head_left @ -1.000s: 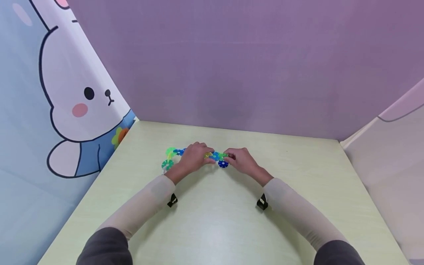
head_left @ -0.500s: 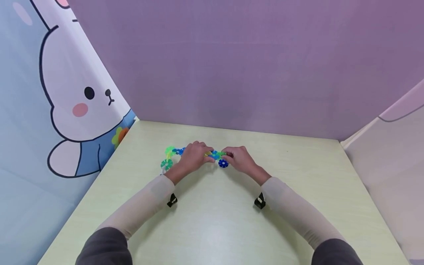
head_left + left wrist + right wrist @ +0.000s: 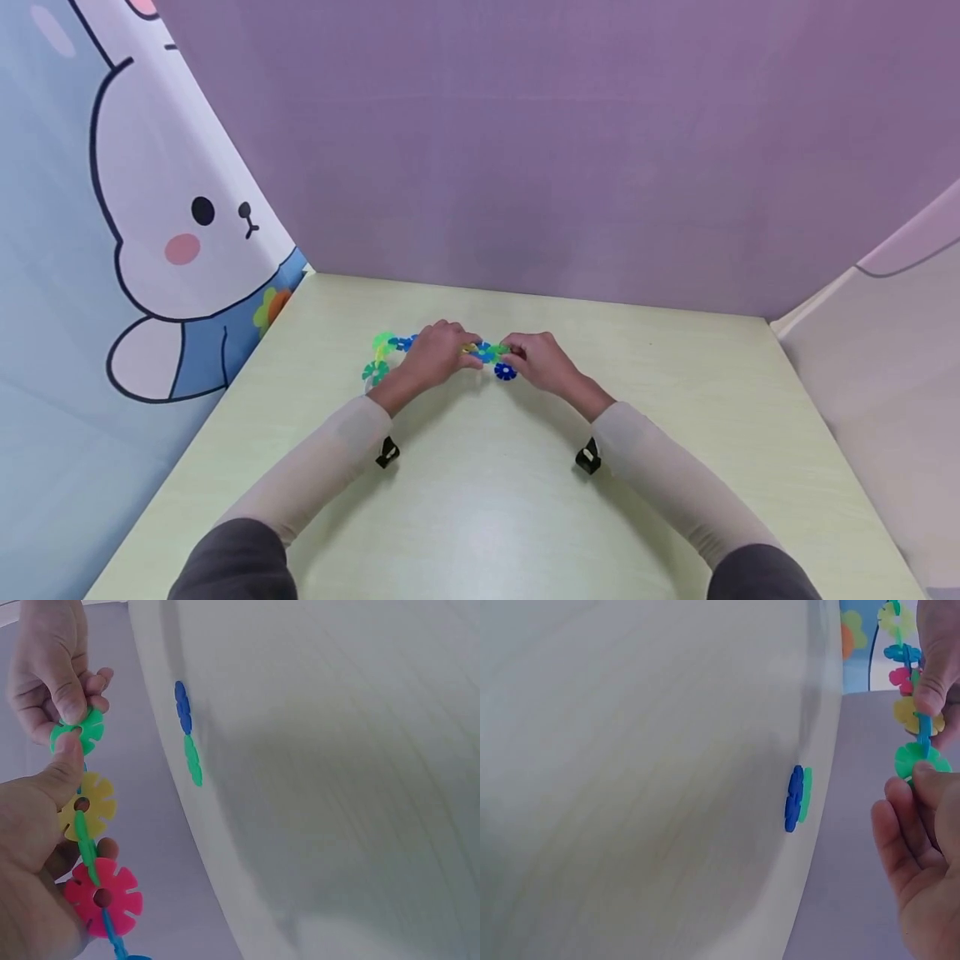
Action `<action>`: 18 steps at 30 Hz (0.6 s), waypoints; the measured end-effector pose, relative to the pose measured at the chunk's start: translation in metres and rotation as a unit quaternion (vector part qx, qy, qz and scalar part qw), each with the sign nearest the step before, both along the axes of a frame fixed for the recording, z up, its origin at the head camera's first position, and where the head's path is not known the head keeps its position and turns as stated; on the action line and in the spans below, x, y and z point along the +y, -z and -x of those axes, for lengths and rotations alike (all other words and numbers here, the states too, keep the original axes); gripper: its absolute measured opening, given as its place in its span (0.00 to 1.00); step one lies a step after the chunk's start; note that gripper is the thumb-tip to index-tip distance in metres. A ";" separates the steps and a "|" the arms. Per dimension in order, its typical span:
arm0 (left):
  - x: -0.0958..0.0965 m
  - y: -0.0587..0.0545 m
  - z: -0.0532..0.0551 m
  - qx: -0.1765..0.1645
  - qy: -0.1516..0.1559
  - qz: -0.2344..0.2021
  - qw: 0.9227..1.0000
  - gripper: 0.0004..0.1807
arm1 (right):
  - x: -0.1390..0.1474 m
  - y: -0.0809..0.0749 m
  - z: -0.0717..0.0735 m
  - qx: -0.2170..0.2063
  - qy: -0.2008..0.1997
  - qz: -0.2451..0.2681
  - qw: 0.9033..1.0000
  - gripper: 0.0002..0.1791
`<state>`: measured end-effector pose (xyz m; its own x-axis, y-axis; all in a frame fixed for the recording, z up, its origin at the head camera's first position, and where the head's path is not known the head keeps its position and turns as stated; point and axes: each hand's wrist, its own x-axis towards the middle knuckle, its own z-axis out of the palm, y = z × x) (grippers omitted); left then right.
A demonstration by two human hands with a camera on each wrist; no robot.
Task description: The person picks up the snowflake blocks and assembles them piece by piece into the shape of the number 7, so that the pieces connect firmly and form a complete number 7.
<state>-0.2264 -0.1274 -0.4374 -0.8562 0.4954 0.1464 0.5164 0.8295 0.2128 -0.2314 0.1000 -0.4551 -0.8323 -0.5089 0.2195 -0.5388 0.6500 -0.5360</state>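
A chain of slotted plastic snowflake discs runs between my hands. My left hand (image 3: 437,354) grips its middle, with thumb and fingers about a yellow disc (image 3: 105,795) and a pink disc (image 3: 124,901). My right hand (image 3: 546,360) pinches the green disc (image 3: 907,756) at the chain's right end. A blue disc (image 3: 925,733), seen edge-on, joins that green disc to the yellow one. Past my left hand the chain bends toward me, through a light green disc (image 3: 384,342) to a teal-green disc (image 3: 376,372). My fingers cover parts of the chain.
On the pale table (image 3: 480,500) below the hands lie a loose dark blue disc (image 3: 183,707) and a loose green disc (image 3: 193,761) close beside it. A purple curtain (image 3: 525,167) hangs behind the table, and a rabbit-print curtain (image 3: 142,250) hangs at the left.
My right hand has shifted slightly left, closer to the left hand. The chain's left end has moved a little to the left. Both hands keep their hold.
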 end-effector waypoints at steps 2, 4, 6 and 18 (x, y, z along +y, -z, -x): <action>-0.001 0.000 0.000 -0.004 0.001 0.001 1.000 0.26 | 0.001 0.000 0.000 -0.016 0.004 -0.002 1.000 0.08; -0.002 0.000 0.000 -0.004 0.001 -0.001 1.000 0.26 | 0.002 0.000 0.000 -0.029 0.008 -0.004 1.000 0.08; -0.003 0.002 0.001 0.003 0.002 -0.002 1.000 0.26 | 0.004 0.001 0.000 -0.041 0.011 -0.004 0.999 0.09; -0.008 0.010 0.004 0.035 -0.001 0.015 0.999 0.26 | 0.013 0.012 0.005 -0.071 0.039 -0.035 0.996 0.11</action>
<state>-0.2306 -0.1350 -0.4471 -0.8449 0.4997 0.1909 0.5283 0.8357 0.1504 -0.2369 0.1132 -0.4669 -0.8898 -0.4520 0.0635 -0.4080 0.7253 -0.5545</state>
